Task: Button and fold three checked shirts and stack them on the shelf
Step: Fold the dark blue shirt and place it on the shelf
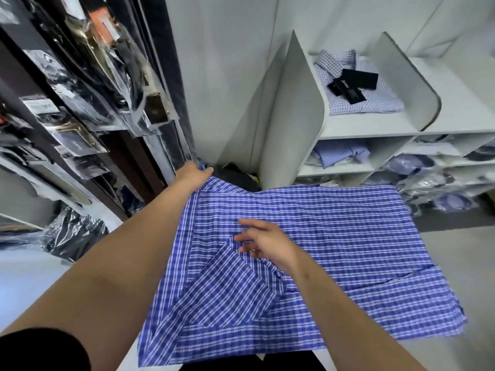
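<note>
Shirt in blue check lies spread flat across the middle of the view, with a sleeve folded over its near left part. At far left a dark rack holds garments in clear plastic bags, and more bagged clothes sit low beside it. The left hand reaches to the shirt's far left corner and grips the cloth there, fingers curled round the edge. The right hand rests near the middle of the shirt, just past the sleeve, fingers loosely spread and holding nothing. Behind and to the right stands a white shelf. Its top compartment holds a folded pale checked shirt with black tags lying on it. Lower compartments hold a folded light blue shirt and bagged shirts further right
</note>
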